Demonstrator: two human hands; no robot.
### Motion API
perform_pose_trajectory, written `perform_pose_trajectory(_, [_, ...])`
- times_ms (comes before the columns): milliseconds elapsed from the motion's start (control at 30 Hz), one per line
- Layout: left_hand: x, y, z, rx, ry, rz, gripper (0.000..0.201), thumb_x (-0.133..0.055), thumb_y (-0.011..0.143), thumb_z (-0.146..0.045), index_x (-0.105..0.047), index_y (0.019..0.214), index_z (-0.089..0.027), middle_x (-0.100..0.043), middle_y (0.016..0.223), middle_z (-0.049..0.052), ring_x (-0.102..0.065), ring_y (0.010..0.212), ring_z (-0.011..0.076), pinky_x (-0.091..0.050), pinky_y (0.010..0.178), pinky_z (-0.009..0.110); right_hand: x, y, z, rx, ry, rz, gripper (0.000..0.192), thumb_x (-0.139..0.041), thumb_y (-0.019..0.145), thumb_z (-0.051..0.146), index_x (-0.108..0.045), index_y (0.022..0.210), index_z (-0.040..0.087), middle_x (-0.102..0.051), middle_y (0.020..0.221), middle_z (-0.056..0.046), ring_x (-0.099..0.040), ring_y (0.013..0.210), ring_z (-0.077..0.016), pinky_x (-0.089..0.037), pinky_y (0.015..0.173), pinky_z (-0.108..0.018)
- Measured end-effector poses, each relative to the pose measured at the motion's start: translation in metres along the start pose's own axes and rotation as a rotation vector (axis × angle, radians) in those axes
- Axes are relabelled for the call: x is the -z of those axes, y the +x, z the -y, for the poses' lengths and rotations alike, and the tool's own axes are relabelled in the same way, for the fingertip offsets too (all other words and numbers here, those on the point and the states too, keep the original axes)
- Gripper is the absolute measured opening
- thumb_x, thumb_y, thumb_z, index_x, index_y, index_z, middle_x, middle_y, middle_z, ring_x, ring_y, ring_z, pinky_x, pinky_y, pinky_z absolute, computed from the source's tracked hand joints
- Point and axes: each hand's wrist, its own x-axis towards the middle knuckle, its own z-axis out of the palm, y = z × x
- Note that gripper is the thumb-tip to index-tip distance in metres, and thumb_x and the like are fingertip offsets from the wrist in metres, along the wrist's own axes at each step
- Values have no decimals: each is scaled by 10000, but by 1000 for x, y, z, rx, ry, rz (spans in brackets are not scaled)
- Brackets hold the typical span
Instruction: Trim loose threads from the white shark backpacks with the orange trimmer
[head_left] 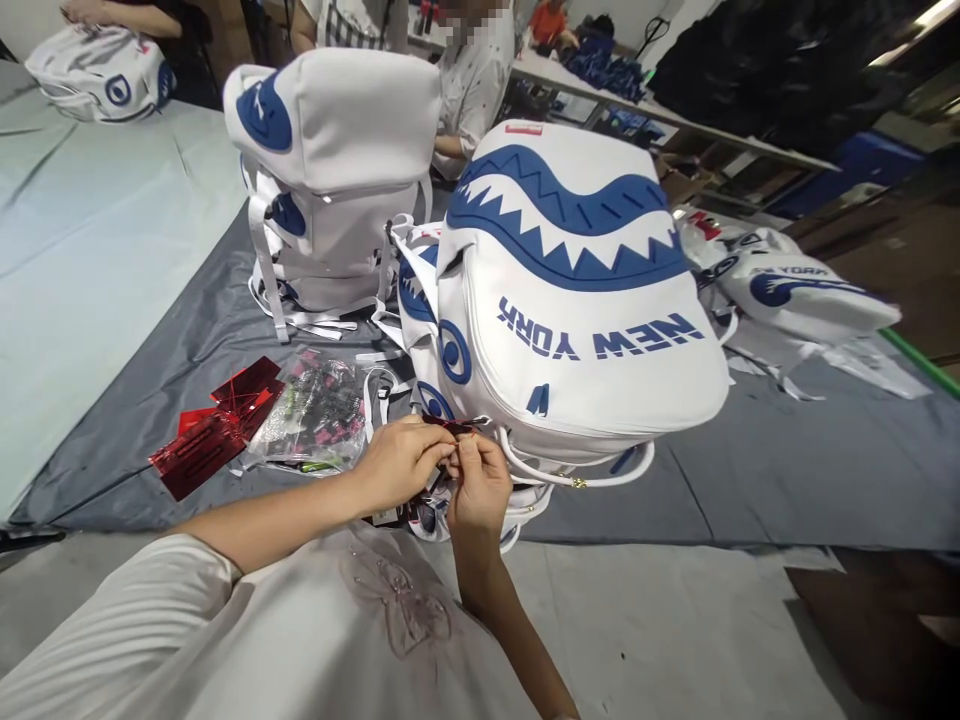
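My left hand (401, 462) and right hand (480, 480) are together at the near edge of the bag (577, 330), fingertips pinched on a small red tag (450, 428) that sits just under the bag's front, close to its white cord (592, 478). Both hands are closed on the tag; whether it is already tied to anything I cannot tell, my fingers hide that. The bag lies on the grey sheet (750, 480), shark mouth and NEW YORK lettering facing up. To my left, spare red tags (214, 430) lie beside a clear pouch (315, 410) of small parts, well within reach. The tag is tiny and glossy, so I judge it could slip from my pinch and drop among the straps (375, 385) below. Pulling too hard might tear it or drag the bag toward me.
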Motion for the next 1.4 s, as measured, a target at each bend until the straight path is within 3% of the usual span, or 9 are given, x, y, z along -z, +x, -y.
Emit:
perform_pose_trajectory(133, [0,0,2,-3,-9,13,207,-505,947,-246,-708,922,-214,-736,857,-1,-599,783,159,-438,707,281,-1,-1,1,-2,3,12,315,-704,778,461,-602,813,165,-502,673,42,-421,589,-86,-375,560,-235])
perform_pose_trajectory(400, [-3,4,2,51,6,20,138,-544,915,-250,-661,850,-216,-697,791,-12,-610,769,157,-429,689,272,1,3,-1,131,-66,-15,249,-701,775,407,-640,782,166,-624,842,-29,-578,809,-160,-487,770,-329])
perform_pose_trajectory(533, [-5,7,2,36,160,-6,60,-584,879,-251,-617,879,-201,-667,773,3,-613,768,178,-429,681,288,4,3,3,229,-162,11,204,-696,775,370,-655,748,172,-641,825,-38,-600,837,-175,-497,824,-358])
perform_pose_trajectory(700, [-9,8,-1,-48,339,32,139,-531,923,-279,-621,990,-196,-711,865,25,-641,832,195,-450,753,315,9,2,5,314,-241,8,166,-692,802,327,-663,772,166,-647,839,-34,-600,832,-164,-488,825,-344])
perform_pose_trajectory(800, [-11,9,0,-40,376,76,169,-507,940,-301,-638,959,-195,-721,874,32,-656,844,195,-452,740,310,10,4,2,354,-272,12,133,-692,821,291,-666,790,165,-643,849,-27,-591,841,-153,-470,836,-329])
perform_pose_trajectory(1067, [-10,5,4,10,140,148,175,-502,938,-251,-673,933,-215,-735,867,13,-677,817,170,-452,702,255,13,5,-7,378,-296,-15,133,-690,828,290,-669,800,162,-624,858,-27,-579,857,-153,-452,847,-337])
perform_pose_trajectory(1200, [-14,5,5,52,174,53,169,-501,936,-246,-664,958,-211,-742,896,18,-686,828,184,-462,718,268,11,7,-5,376,-268,-5,133,-694,807,296,-666,790,166,-627,844,-25,-587,849,-157,-463,840,-335])
perform_pose_trajectory(1400, [-23,-1,8,-107,289,-97,170,-492,946,-234,-640,884,-180,-723,815,29,-676,749,169,-453,678,260,6,2,-3,250,-177,-12,190,-669,788,351,-643,729,172,-633,773,-22,-585,775,-157,-485,765,-311])
